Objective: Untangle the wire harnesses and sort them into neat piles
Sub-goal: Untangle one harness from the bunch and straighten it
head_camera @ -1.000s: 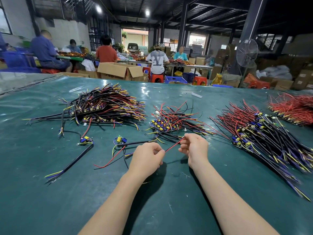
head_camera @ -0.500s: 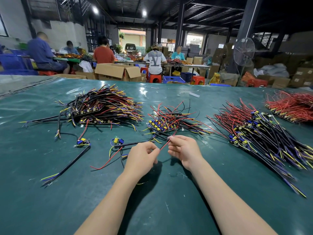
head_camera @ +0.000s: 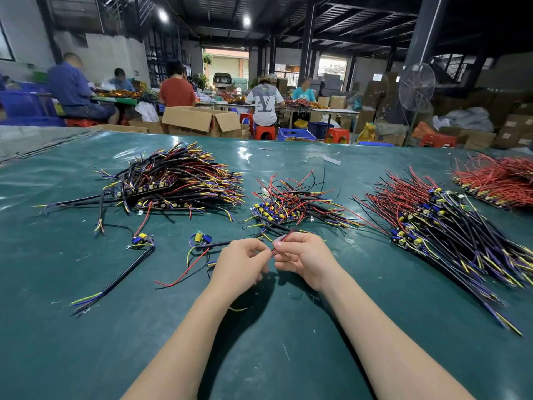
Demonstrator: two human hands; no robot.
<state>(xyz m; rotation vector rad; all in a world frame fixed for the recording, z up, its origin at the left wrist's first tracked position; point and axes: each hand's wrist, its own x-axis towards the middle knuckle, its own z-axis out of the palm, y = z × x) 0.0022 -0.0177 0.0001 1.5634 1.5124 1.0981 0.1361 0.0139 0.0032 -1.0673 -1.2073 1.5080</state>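
Note:
My left hand (head_camera: 240, 265) and my right hand (head_camera: 302, 258) meet at the table's middle, both pinching one thin red wire (head_camera: 288, 233) that runs up into a small tangled pile of harnesses (head_camera: 294, 202). A loose harness with a yellow and blue part (head_camera: 202, 238) lies just left of my left hand, and its black lead reaches that hand. Another loose harness (head_camera: 141, 241) lies further left. A big black-sleeved pile (head_camera: 176, 180) sits at the back left. A long pile (head_camera: 444, 226) and a red-wire pile (head_camera: 499, 180) lie to the right.
The green table mat (head_camera: 259, 356) stretches out wide in front of me. A white scrap (head_camera: 331, 159) lies near the far edge. Beyond the table are cardboard boxes (head_camera: 202, 119), red stools, a standing fan (head_camera: 416, 86) and several seated people at other tables.
My hands have come closer together, the right one sliding left along the red wire until its fingertips nearly touch the left hand's. The stretch of wire between them has shortened.

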